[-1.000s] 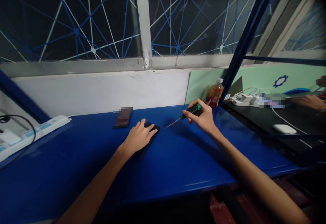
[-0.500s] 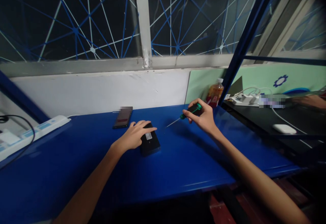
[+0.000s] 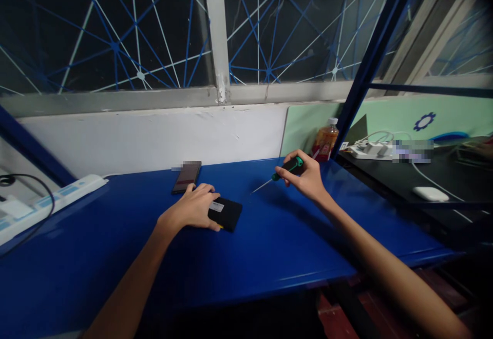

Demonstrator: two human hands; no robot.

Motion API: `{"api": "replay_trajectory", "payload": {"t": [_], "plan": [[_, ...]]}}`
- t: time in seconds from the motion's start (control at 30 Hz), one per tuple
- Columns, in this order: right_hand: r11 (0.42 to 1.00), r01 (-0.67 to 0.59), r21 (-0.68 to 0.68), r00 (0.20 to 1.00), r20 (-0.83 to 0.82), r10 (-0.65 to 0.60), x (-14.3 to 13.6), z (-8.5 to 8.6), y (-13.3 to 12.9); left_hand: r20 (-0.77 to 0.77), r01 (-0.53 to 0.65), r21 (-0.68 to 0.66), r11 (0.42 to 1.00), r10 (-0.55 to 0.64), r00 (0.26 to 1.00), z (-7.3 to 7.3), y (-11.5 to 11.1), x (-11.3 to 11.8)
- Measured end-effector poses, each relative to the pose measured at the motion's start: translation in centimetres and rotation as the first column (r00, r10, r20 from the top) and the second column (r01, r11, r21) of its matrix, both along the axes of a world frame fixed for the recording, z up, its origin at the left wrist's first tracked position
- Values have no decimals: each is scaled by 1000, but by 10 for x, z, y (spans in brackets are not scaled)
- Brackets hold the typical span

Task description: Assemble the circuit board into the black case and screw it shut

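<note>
A flat black rectangular box with a white label lies on the blue table. My left hand grips its left end, thumb on the near edge and fingers along the far edge. A small yellow spot shows beside the thumb; what it belongs to is unclear. In my right hand is a screwdriver with a green and black handle, fingers wrapped round it. Its thin shaft points down and left, the tip in the air to the right of the box. Behind my left hand lies a dark phone.
A white power strip with a black cable lies at the left. A bottle of reddish drink stands at the back right beside a blue post. On the black surface to the right are cables, another power strip and a white case.
My left hand has turned the box so it points more to the right, and its grip has shifted to the left end. My right hand has barely moved. Another person's hand has left the right edge.
</note>
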State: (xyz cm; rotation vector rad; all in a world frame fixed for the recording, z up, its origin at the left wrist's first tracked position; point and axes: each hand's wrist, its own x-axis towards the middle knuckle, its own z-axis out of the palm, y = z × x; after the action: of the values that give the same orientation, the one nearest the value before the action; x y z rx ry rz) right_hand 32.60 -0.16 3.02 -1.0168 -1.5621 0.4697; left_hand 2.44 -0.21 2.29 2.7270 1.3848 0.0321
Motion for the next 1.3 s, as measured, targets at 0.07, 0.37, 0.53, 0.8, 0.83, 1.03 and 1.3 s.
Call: {"api": "replay_trajectory", "payload": {"t": [0.07, 0.37, 0.53, 0.8, 0.83, 1.03, 1.3], "plan": [[1000, 3, 0, 1000, 12, -3, -1, -1, 0, 42, 23, -32, 999, -22, 999, -1, 0, 1], [1000, -20, 1, 1000, 4, 20, -3, -1, -1, 203, 162, -31, 986, -153, 967, -8, -4, 29], [1000, -14, 15, 997, -80, 15, -6, 2, -4, 338, 76, 26, 997, -80, 938, -2, -6, 29], [999, 16, 45, 990, -138, -10, -7, 5, -8, 422, 43, 69, 997, -68, 904, 4, -11, 31], [999, 19, 43, 991, -136, -13, -7, 5, -8, 419, 44, 72, 996, -70, 905, 4, -11, 31], [999, 31, 43, 992, -121, -26, -8, 4, -9, 422, 54, 107, 993, -95, 901, 5, -10, 30], [999, -2, 43, 994, -110, 6, -8, 4, -10, 456, 59, 122, 991, -108, 883, 5, -11, 31]]}}
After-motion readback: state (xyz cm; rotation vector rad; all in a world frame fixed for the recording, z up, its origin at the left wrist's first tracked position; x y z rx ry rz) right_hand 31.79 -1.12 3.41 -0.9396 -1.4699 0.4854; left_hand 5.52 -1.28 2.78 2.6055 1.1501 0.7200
